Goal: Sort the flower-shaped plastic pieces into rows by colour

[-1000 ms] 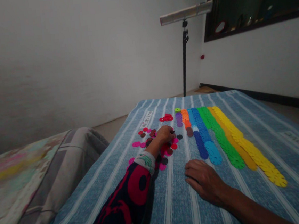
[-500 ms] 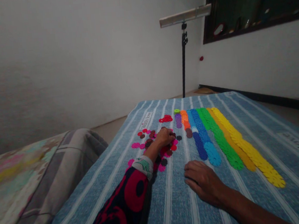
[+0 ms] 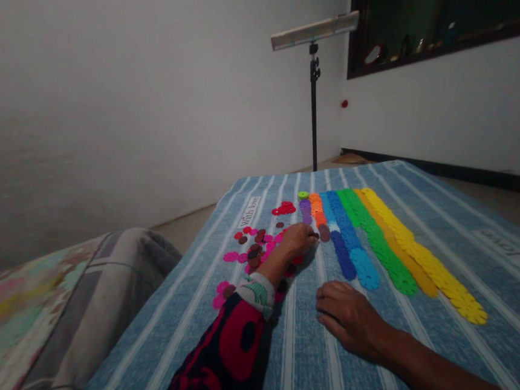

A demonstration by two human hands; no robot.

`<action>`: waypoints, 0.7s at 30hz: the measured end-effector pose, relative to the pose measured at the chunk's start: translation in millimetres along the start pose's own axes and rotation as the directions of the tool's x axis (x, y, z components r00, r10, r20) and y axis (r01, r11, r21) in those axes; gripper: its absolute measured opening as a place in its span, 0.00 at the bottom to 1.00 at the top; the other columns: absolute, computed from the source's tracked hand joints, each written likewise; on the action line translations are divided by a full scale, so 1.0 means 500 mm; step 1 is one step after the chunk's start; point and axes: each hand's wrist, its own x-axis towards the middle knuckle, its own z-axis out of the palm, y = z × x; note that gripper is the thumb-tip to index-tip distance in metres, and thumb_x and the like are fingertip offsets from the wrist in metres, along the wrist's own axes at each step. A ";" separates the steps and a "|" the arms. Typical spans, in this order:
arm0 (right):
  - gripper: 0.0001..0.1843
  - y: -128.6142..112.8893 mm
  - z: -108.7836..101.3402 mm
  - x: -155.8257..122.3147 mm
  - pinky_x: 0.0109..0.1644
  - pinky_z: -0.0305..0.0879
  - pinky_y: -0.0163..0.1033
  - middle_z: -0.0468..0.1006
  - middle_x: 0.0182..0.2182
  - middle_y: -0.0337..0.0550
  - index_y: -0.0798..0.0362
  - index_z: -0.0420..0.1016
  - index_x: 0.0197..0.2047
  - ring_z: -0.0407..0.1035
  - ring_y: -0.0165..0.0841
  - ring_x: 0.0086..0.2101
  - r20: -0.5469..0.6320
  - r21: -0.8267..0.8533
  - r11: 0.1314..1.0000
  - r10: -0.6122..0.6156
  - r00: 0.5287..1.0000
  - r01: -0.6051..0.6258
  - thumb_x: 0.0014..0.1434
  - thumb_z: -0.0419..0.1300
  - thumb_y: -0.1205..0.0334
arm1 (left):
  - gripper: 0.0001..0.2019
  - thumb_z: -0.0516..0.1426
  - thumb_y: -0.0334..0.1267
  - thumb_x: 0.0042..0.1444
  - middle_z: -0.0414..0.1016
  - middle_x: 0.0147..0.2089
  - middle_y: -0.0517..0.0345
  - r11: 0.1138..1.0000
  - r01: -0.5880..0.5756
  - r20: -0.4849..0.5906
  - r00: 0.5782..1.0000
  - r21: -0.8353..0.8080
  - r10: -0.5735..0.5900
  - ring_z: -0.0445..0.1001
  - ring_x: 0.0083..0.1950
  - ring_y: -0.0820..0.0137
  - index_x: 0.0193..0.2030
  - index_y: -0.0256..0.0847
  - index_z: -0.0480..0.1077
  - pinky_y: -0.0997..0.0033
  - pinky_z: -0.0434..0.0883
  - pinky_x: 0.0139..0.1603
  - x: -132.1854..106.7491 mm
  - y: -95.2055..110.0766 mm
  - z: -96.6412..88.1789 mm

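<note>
On a blue striped cloth (image 3: 424, 193) lie long rows of flat flower-shaped discs: yellow (image 3: 422, 255), green (image 3: 379, 240), blue (image 3: 344, 245), orange (image 3: 317, 209) and purple (image 3: 305, 209). A brown disc (image 3: 324, 232) ends the orange row. Loose pink, red and brown discs (image 3: 251, 251) lie scattered to the left, with a small red pile (image 3: 284, 208) behind them. My left hand (image 3: 297, 240), in a red and black sleeve, is pinched on a small dark disc right beside the brown one. My right hand (image 3: 347, 316) rests flat on the cloth, holding nothing, just short of the blue row's near end.
A light bar on a black stand (image 3: 312, 99) rises beyond the cloth's far edge. A dark window frame (image 3: 435, 16) fills the upper right wall. A folded grey and patterned blanket (image 3: 82, 301) lies at the left. Bare floor (image 3: 506, 198) runs along the right.
My left hand has moved right, from over the loose pink and brown discs to beside the brown disc at the rows. My right hand has stayed put.
</note>
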 end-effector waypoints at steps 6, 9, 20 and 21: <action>0.04 0.001 0.003 0.001 0.46 0.62 0.44 0.74 0.37 0.44 0.53 0.71 0.34 0.67 0.37 0.40 0.003 -0.009 1.000 0.001 1.000 -0.001 0.60 0.59 0.71 | 0.13 0.56 0.34 0.55 0.80 0.38 0.54 0.997 -0.059 0.069 0.996 0.050 0.055 0.76 0.38 0.66 0.42 0.39 0.80 0.73 0.66 0.37 0.031 0.042 0.031; 0.04 0.001 0.002 0.002 0.45 0.62 0.44 0.74 0.37 0.44 0.53 0.71 0.35 0.67 0.37 0.40 0.003 -0.015 1.000 -0.003 1.000 0.003 0.60 0.59 0.71 | 0.14 0.57 0.33 0.54 0.81 0.39 0.52 0.998 -0.029 0.068 0.997 0.057 0.025 0.77 0.40 0.64 0.45 0.40 0.80 0.72 0.67 0.37 0.041 0.049 0.040; 0.04 -0.002 -0.003 0.005 0.44 0.63 0.44 0.74 0.37 0.45 0.53 0.70 0.34 0.66 0.37 0.39 -0.013 -0.018 1.000 -0.017 1.000 0.017 0.60 0.59 0.71 | 0.13 0.58 0.33 0.54 0.81 0.43 0.52 0.999 0.043 -0.031 0.999 0.032 -0.042 0.77 0.47 0.61 0.45 0.43 0.79 0.71 0.67 0.42 0.021 0.060 0.038; 0.04 -0.002 -0.003 0.005 0.44 0.63 0.44 0.74 0.37 0.45 0.53 0.70 0.34 0.66 0.37 0.39 -0.017 -0.019 1.000 -0.017 1.000 0.017 0.60 0.59 0.71 | 0.13 0.58 0.33 0.53 0.81 0.43 0.52 0.999 0.042 -0.035 0.999 0.016 -0.042 0.77 0.47 0.62 0.44 0.42 0.79 0.71 0.66 0.42 0.019 0.059 0.038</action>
